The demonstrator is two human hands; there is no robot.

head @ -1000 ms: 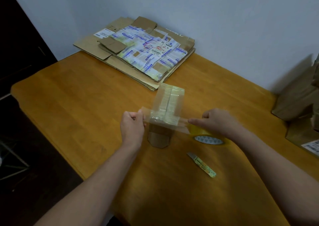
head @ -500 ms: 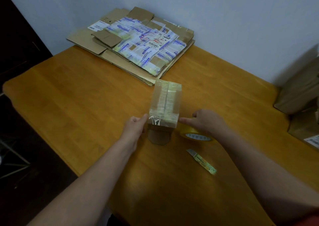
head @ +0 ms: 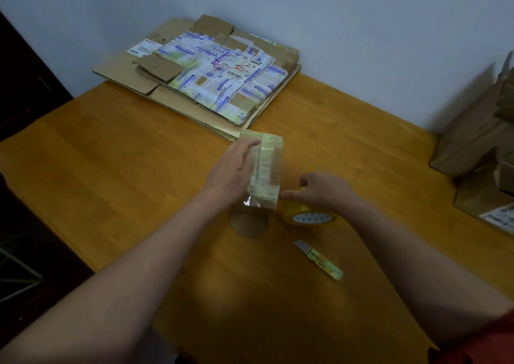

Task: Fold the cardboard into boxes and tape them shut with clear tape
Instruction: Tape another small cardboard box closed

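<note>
One wooden worktop (head: 139, 183) carries everything. Far centre, against the wall: stack of flattened cardboard (head: 203, 72) covered in labels. Right edge: brown boxes (head: 472, 141), blurred. Centre: small folded box (head: 268, 169), upright, top taped over, a crinkled end of clear tape (head: 251, 201) at its near face. Left hand (head: 230, 172) lies flat against the box's left side, fingers straight, gripping nothing. Right hand (head: 325, 191) curls over the yellow tape roll (head: 308, 217) just right of the box, index fingertip at the box's near right corner. Utility knife (head: 318, 259) lies nearer, untouched.
</note>
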